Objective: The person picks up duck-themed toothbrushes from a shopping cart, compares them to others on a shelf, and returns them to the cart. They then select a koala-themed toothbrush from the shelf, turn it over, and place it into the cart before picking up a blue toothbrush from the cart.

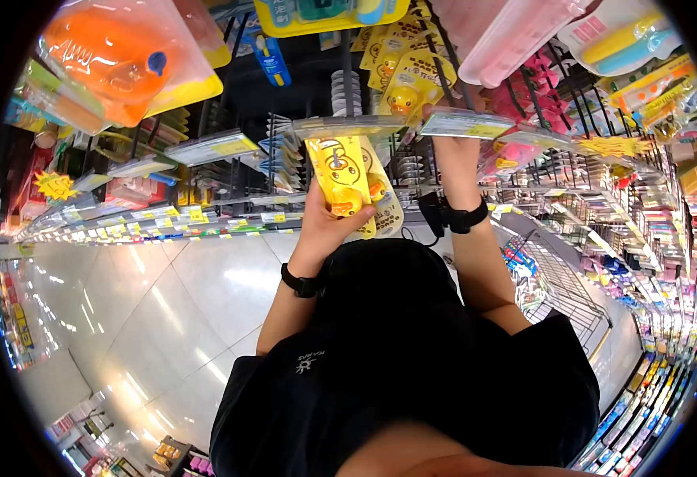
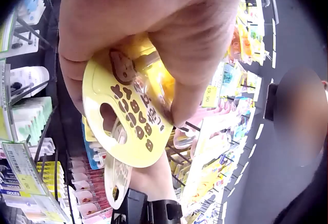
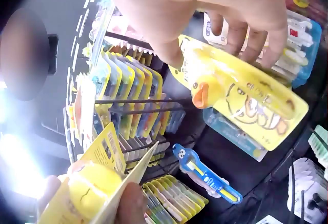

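Yellow blister cards with duck figures (image 1: pixel 340 168) are gripped in the left hand (image 1: pixel 322 222), thumb across the front one. In the left wrist view, that hand (image 2: pixel 148 13) pinches a cream-yellow card (image 2: pixel 136 111) with a hanging hole; a second card overlaps below. The right hand (image 1: pixel 456 163) reaches up behind the price rail to another duck card (image 1: pixel 408 87). The right wrist view shows this hand (image 3: pixel 220 8) holding the yellow duck card (image 3: pixel 246 93) by its edge, thumb at one end. Left fingers (image 3: pixel 132 206) show at lower left around the held cards.
A price rail (image 1: pixel 356 126) crosses in front of the hanging packs. Blue toothbrush packs (image 3: pixel 205 175) hang below the right hand. An orange pack (image 1: pixel 110 60) juts out at upper left. A wire cart (image 1: pixel 559 278) stands at the right. Black metal hooks stick out around both hands.
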Demonstrator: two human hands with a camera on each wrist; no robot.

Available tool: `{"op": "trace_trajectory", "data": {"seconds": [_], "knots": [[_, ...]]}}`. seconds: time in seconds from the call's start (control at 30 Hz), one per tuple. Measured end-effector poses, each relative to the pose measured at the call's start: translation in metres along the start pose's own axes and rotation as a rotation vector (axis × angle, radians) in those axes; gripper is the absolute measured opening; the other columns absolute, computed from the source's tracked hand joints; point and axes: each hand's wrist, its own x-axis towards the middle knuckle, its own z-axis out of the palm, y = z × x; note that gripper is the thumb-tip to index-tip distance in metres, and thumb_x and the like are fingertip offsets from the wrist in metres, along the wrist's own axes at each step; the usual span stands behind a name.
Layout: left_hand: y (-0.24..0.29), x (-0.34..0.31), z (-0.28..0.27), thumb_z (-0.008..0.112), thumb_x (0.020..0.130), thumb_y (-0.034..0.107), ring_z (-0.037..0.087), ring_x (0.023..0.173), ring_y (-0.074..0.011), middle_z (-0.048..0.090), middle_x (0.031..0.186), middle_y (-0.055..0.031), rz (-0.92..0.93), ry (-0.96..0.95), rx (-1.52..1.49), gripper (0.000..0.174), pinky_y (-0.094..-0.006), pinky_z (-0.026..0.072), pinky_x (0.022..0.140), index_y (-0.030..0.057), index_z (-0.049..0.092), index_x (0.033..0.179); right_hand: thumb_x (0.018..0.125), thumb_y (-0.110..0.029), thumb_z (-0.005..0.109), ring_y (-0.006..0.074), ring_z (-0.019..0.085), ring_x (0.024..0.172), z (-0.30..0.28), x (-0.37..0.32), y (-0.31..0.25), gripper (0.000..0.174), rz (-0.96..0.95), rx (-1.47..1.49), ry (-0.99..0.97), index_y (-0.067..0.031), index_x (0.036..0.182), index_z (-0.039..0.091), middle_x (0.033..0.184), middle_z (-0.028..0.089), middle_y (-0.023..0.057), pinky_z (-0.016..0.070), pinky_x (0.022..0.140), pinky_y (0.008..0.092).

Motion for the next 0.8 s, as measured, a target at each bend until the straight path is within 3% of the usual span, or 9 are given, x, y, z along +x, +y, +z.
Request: {"op": "trace_trajectory", "data": {"seconds": [0.13,0.27,0.33,0.37,0.47,0.5,0.67,0.73,0.8], "knots": [[-0.008,0.0,0.005,0.079,0.079,-0.006,0.061,0.112,-0.0147,0.06,0.124,-0.0072,-0.022,-0.023,-0.017,0.066,-0.0318,0.0515,0.096,0.0021,0.043,0.134,0.087,0.0,0.064,0.0129,0.063,0.088,-0.008,0.003,0.009,0.048,0.151,0.054,-0.085,-0.002,0.131,0.046,0.104,0.064,0.009,0.0507,0.075,0.0254],[-0.008,0.008,0.018,0.077,0.079,-0.006,0.061,0.113,-0.0151,0.06,0.125,-0.007,-0.015,-0.046,-0.042,0.067,-0.0317,0.052,0.096,0.0026,0.042,0.135,0.088,0.001,0.064,0.0116,0.063,0.087,-0.016,-0.001,0.014,0.039,-0.097,-0.061,0.01,-0.0013,0.124,0.05,0.101,0.065,0.0075,0.0497,0.076,0.0246],[-0.006,0.005,0.022,0.077,0.079,-0.007,0.061,0.114,-0.0153,0.06,0.125,-0.0071,-0.005,-0.042,-0.029,0.069,-0.0321,0.0519,0.096,0.0026,0.041,0.136,0.092,0.0,0.063,0.0113,0.062,0.09,-0.02,-0.023,0.008,0.031,0.179,0.213,0.016,-0.0004,0.121,0.051,0.1,0.064,0.0063,0.0493,0.079,0.0262],[-0.007,0.005,0.022,0.078,0.079,-0.006,0.06,0.114,-0.0155,0.06,0.125,-0.0069,-0.002,-0.064,-0.008,0.071,-0.0325,0.0516,0.097,0.0026,0.039,0.138,0.095,-0.003,0.062,0.0094,0.061,0.092,-0.027,-0.033,-0.003,0.026,0.298,0.188,-0.127,-0.0002,0.119,0.052,0.101,0.063,0.0044,0.0484,0.081,0.0251],[-0.017,0.004,0.027,0.079,0.079,-0.006,0.06,0.115,-0.0153,0.059,0.125,-0.0066,0.014,-0.098,0.009,0.072,-0.0323,0.0514,0.097,0.0024,0.039,0.138,0.097,-0.011,0.064,0.0084,0.058,0.097,-0.045,-0.04,-0.036,0.037,0.47,0.202,-0.703,-0.0038,0.131,0.05,0.106,0.059,0.0035,0.0483,0.083,0.0249],[-0.016,0.003,0.032,0.08,0.078,-0.005,0.06,0.114,-0.0151,0.059,0.124,-0.0065,-0.008,-0.096,-0.032,0.072,-0.0317,0.0512,0.097,0.0021,0.039,0.138,0.097,-0.012,0.065,0.0098,0.057,0.099,-0.048,-0.042,-0.042,0.041,0.494,0.257,-0.791,-0.0057,0.135,0.049,0.108,0.056,0.004,0.0488,0.086,0.0257],[-0.026,0.002,0.051,0.079,0.079,-0.005,0.061,0.113,-0.0157,0.06,0.125,-0.0081,0.043,-0.098,0.033,0.067,-0.0321,0.0519,0.096,0.0016,0.042,0.135,0.093,-0.009,0.069,0.0115,0.057,0.101,-0.078,-0.039,-0.035,0.055,0.507,0.286,-0.794,-0.0088,0.141,0.043,0.11,0.055,0.0066,0.0489,0.09,0.0275],[-0.028,0.0,0.061,0.077,0.079,-0.007,0.062,0.112,-0.0171,0.06,0.125,-0.0093,0.049,0.03,-0.082,0.064,-0.0325,0.0524,0.095,0.0017,0.043,0.133,0.091,-0.007,0.071,0.0112,0.057,0.101,-0.092,-0.042,-0.039,0.064,0.45,0.228,-0.835,-0.0103,0.145,0.037,0.11,0.055,0.007,0.0512,0.085,0.0281],[-0.029,0.002,0.069,0.074,0.081,-0.009,0.064,0.11,-0.0181,0.061,0.124,-0.0103,0.061,0.068,-0.135,0.059,-0.0326,0.0535,0.094,0.0018,0.043,0.131,0.088,-0.005,0.072,0.011,0.059,0.097,-0.109,-0.04,-0.047,0.069,0.562,0.179,-0.904,-0.0109,0.146,0.036,0.108,0.057,0.0069,0.0526,0.077,0.0275]]}}
